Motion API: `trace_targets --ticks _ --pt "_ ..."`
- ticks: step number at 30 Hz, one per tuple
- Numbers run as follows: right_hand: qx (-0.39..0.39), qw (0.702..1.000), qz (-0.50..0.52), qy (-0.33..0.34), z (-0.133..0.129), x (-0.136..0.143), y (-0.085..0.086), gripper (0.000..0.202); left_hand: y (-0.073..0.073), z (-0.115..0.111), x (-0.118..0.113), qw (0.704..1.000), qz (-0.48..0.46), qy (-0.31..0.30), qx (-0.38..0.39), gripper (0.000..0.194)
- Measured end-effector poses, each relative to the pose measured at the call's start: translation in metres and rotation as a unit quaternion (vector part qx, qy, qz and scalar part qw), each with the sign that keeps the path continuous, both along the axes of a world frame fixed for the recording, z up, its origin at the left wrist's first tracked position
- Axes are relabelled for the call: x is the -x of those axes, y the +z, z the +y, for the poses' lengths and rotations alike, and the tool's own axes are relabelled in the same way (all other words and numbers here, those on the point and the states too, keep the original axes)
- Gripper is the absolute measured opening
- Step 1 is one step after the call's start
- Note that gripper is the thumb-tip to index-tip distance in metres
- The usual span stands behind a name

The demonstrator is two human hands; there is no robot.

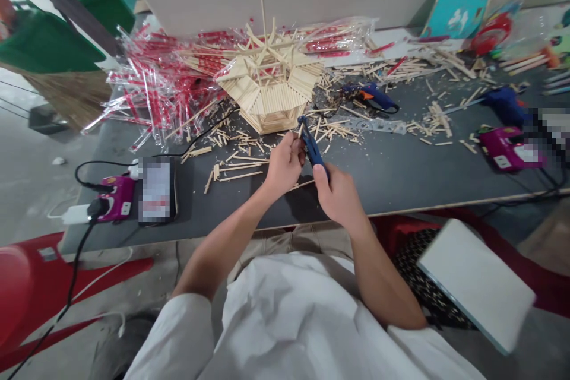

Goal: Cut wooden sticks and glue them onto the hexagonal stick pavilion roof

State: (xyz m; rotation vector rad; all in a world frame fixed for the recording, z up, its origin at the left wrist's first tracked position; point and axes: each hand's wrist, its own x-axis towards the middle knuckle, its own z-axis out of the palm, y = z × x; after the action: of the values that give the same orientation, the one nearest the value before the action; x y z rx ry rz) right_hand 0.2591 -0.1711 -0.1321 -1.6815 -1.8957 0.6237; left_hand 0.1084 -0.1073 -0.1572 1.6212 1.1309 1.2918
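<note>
Near the front middle of the dark table (392,175), my left hand (286,160) pinches a short wooden stick (300,130). My right hand (336,190) is wrapped round a blue cutting tool (313,145), whose head meets the stick close to my left fingertips. Just behind both hands stands a pale, many-sided model (276,98) built of wooden sticks, with one thin stick rising from its top. Several loose sticks (240,167) lie left of my left hand, and short cut pieces surround the model's base.
Red-and-clear plastic wrappers (155,83) heap at the back left. A phone (157,190) and a purple power strip (116,197) lie front left. Blue glue guns (376,97) and another purple strip (510,148) are to the right. A white box-like object (478,282) sits below the table edge.
</note>
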Motion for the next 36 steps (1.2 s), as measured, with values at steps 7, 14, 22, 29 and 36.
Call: trace_targets --ticks 7,14,22,29,36 --pt "-0.018 0.998 -0.051 -0.009 0.001 0.004 -0.002 0.05 0.004 0.003 0.001 1.0 -0.013 -0.01 0.018 0.036" --pt "-0.027 0.997 -0.072 -0.027 0.0 0.006 -0.005 0.052 0.001 0.006 -0.003 0.999 -0.043 -0.015 0.027 0.038" --pt "-0.025 0.994 -0.095 -0.045 0.001 0.008 -0.005 0.056 -0.004 0.008 -0.004 0.995 -0.088 -0.027 0.04 0.043" --pt "-0.02 0.99 -0.13 -0.051 0.005 0.01 -0.008 0.059 -0.006 0.011 -0.002 0.995 -0.084 -0.017 0.05 0.042" --pt "-0.035 0.988 -0.136 -0.056 0.005 0.013 -0.008 0.059 -0.008 0.013 -0.003 0.997 -0.07 0.0 0.044 0.042"
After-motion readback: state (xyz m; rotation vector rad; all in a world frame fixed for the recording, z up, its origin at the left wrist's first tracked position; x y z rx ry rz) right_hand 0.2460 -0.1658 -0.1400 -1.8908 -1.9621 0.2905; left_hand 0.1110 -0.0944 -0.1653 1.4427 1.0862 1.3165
